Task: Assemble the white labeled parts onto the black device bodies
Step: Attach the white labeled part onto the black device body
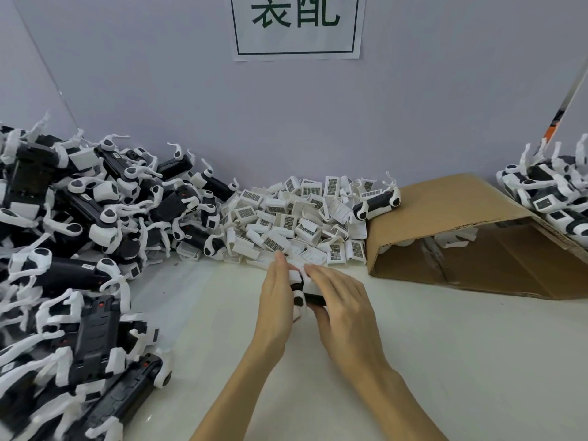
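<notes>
In the middle of the white table both hands hold one black device body (313, 300) with white end pieces. My left hand (277, 299) grips its left side, fingers pointing away from me. Over the body's top lies my right hand (342, 305), fingers spread and curled round it. A white part (297, 276) shows between the two hands; how it sits on the body is hidden. Just behind the hands lies a heap of white labeled parts (296, 218) with dark printed labels.
A big pile of black-and-white device bodies (73, 249) fills the left side. One device body (377, 205) rests on the heap's right edge. A tipped cardboard box (461, 224) lies at the right, with another pile of devices (553, 192) behind it. A wall with a paper sign (297, 25) closes the back.
</notes>
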Demonstrator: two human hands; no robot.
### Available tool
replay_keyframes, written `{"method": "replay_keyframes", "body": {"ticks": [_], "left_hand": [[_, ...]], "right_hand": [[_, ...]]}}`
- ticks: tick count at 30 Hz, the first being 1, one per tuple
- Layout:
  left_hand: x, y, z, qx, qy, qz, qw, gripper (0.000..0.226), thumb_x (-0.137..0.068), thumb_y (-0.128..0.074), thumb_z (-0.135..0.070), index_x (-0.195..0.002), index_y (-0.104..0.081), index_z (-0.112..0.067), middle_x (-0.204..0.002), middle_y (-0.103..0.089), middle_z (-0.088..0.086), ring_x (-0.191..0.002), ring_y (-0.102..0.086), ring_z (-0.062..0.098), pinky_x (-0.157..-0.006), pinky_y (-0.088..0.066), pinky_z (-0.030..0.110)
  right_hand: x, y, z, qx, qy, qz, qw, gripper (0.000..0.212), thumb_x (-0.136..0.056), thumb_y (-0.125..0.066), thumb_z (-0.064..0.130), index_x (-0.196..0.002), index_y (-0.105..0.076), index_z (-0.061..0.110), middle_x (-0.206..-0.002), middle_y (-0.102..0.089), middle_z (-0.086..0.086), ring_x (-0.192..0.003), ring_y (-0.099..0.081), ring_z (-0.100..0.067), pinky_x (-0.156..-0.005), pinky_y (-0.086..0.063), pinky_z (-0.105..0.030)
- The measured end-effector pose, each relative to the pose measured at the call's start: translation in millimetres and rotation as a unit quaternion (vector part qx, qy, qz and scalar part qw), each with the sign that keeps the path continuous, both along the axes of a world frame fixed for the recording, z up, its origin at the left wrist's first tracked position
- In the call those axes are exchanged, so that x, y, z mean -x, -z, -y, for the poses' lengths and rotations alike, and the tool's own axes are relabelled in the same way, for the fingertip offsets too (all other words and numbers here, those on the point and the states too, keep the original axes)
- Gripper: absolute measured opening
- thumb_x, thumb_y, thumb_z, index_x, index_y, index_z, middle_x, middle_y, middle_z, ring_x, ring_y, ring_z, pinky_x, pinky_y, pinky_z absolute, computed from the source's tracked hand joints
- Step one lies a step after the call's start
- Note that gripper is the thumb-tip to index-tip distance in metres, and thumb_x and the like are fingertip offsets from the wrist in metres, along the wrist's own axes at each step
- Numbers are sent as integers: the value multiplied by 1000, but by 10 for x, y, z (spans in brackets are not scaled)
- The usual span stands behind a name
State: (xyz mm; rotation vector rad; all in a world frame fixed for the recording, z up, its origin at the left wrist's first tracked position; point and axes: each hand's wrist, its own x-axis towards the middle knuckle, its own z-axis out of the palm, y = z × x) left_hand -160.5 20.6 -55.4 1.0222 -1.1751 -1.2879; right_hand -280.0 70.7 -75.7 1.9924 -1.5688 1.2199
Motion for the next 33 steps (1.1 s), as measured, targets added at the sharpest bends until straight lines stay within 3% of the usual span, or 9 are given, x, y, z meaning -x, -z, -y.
{"method": "replay_keyframes", "body": {"ticks": [3,7,11,14,23,25,28,31,33], "left_hand": [[-10,-32,-25,21,51,14,998,61,-97,-52,-80,-105,-64,-21,-85,-73,-5,-81,-71,7,-69,-52,17],[-10,-44,-57,52,82,48,994,65,-78,-70,-76,-112,-62,-21,-81,-71,2,-79,-67,10,-78,-55,29],[-43,-62,-37,74,49,51,995,48,-90,-67,-59,-105,-67,-14,-98,-70,17,-82,-65,12,-77,-53,30],[-57,-49,-33,80,43,41,995,36,-97,-66,-51,-100,-70,-16,-92,-72,11,-79,-64,12,-69,-52,21],[-42,-25,-31,72,39,29,996,35,-100,-64,-50,-103,-71,-16,-93,-75,5,-85,-70,13,-74,-55,23],[-91,-48,-16,71,45,27,996,32,-101,-64,-50,-102,-71,-18,-94,-74,9,-84,-68,11,-76,-52,23],[-179,-104,-2,110,80,23,990,29,-98,-63,-53,-107,-70,-26,-89,-67,-4,-80,-60,8,-70,-50,16],[-275,-139,-2,180,142,46,972,34,-104,-60,-47,-129,-64,-24,-103,-67,-10,-90,-59,12,-77,-51,20],[-342,-160,11,208,177,71,959,34,-108,-59,-41,-134,-62,-20,-129,-69,-9,-114,-64,15,-83,-50,24]], "right_hand": [[65,-14,19,4,19,1,1000,61,-83,-85,6,-140,-64,12,-135,-68,2,-124,-64,-18,-105,-45,-35],[134,2,45,19,40,-2,999,61,-77,-89,4,-133,-66,11,-128,-71,3,-114,-66,-16,-100,-46,-34],[125,6,52,34,35,16,999,61,-81,-87,16,-138,-64,15,-131,-70,5,-118,-59,-10,-103,-43,-26],[90,6,48,25,21,32,999,61,-83,-87,18,-140,-64,16,-134,-68,5,-124,-58,-11,-107,-42,-25],[168,-44,37,-25,-35,35,998,56,-87,-85,18,-139,-64,20,-131,-68,10,-119,-58,-7,-103,-48,-35],[200,-74,11,-123,-125,168,970,57,-97,-74,35,-150,-52,28,-146,-56,20,-136,-51,-6,-111,-44,-32],[275,-156,-12,-183,-190,387,883,56,-101,-57,54,-153,-46,38,-151,-49,29,-145,-41,2,-116,-38,-28],[447,-202,-19,-249,-228,437,834,46,-101,-59,49,-145,-56,36,-126,-68,24,-123,-61,0,-101,-50,-25],[532,-224,-42,-308,-263,446,798,38,-99,-63,42,-136,-65,31,-120,-74,10,-116,-69,-13,-94,-55,-26]]}}
